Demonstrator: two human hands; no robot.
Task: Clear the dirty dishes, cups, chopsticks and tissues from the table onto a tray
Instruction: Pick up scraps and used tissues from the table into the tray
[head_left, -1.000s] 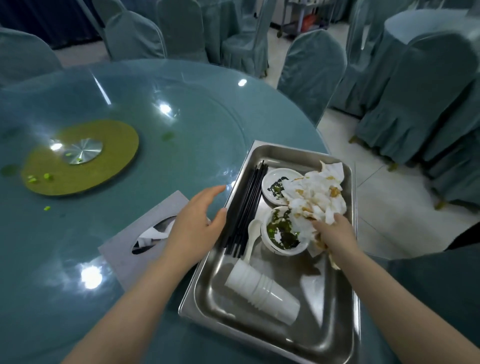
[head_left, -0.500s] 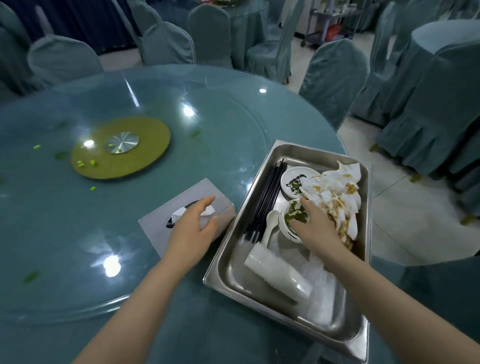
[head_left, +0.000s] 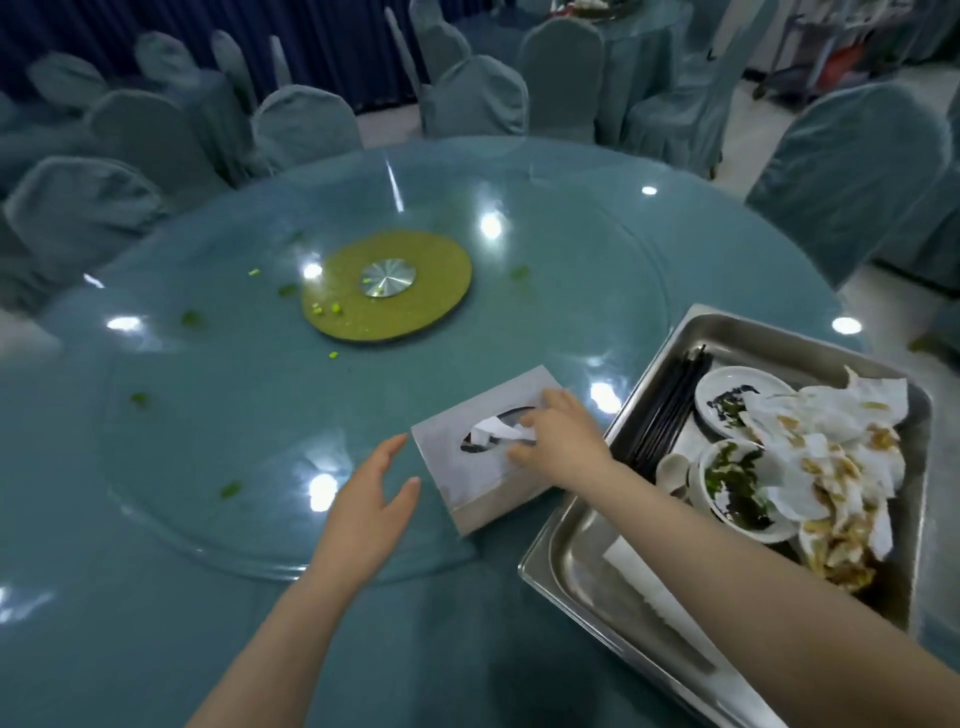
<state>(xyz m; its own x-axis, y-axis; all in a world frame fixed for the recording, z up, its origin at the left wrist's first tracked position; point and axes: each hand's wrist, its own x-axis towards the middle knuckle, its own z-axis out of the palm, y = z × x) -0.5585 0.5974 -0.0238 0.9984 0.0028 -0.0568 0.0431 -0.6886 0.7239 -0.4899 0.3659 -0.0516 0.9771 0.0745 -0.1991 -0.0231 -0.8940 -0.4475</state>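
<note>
My right hand (head_left: 558, 441) pinches the tissue (head_left: 496, 431) poking out of the grey tissue box (head_left: 483, 462). My left hand (head_left: 371, 499) hovers with loose fingers just left of the box. Right of the box, the steel tray (head_left: 571, 558) on the table (head_left: 234, 415) holds chopsticks (head_left: 670, 410), bowls (head_left: 737, 488) and crumpled dirty tissues (head_left: 831, 457).

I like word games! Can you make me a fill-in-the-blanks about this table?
1. The right hand pinches a tissue at the ____ box.
2. The black chopsticks lie in the metal ____.
3. The left hand holds ____.
4. The green bits lie on the ____.

Missing words: tissue; tray; nothing; table
</note>
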